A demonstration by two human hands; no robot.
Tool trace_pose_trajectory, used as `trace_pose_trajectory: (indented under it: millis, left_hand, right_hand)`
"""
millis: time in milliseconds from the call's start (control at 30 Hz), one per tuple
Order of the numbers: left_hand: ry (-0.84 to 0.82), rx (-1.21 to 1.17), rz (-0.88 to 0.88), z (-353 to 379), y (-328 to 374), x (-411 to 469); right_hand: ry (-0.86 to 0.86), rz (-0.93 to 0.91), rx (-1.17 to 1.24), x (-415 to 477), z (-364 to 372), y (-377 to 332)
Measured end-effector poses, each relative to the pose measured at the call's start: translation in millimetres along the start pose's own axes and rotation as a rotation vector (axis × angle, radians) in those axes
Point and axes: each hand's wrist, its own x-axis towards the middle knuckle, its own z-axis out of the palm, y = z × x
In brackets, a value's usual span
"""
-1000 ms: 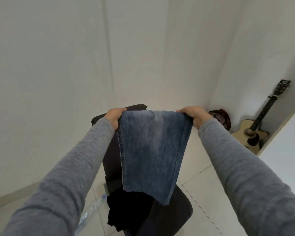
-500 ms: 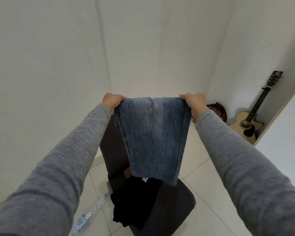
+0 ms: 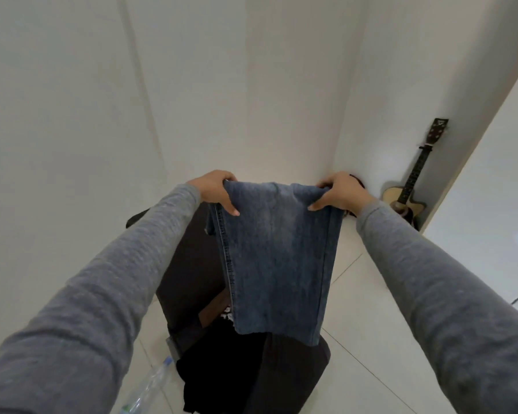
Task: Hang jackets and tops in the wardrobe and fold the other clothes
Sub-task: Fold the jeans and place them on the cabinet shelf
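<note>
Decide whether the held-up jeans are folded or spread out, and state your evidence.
Folded: the jeans hang doubled from the left hand and right hand, two layers showing at the bottom.

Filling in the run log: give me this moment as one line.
step: fold jeans | left hand: grips top-left corner | right hand: grips top-right corner | below: black garment on chair

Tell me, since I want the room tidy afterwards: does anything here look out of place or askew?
A clear plastic bottle lies on its side on the floor beside the dark chair, an odd spot. A black garment sits heaped unfolded on the chair seat.
</note>
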Motion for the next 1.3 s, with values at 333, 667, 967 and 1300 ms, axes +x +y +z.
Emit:
trace_pose_trajectory:
  millis: [333,667,967,1300]
  left_hand:
    - [0.132,-0.134,0.113,61.7,12.7,95.6]
    - [-0.104,-0.899,0.055,67.2,17.1,152.0]
    - [-0.289,-0.917,0.203,49.6,-2.3,183.3]
    - [-0.379,-0.685,0.485,63.5,-26.7,185.3]
  right_hand:
    - [0.065,0.293,-0.081,50.5,-0.4,63.0]
    - [0.293,0.542,0.571,47.1,-0.8,80.5]
    - [0.808,0.522,0.802,33.2,36.9,52.5]
    - [0.768,0.244,0.514,-14.0,73.3,40.2]
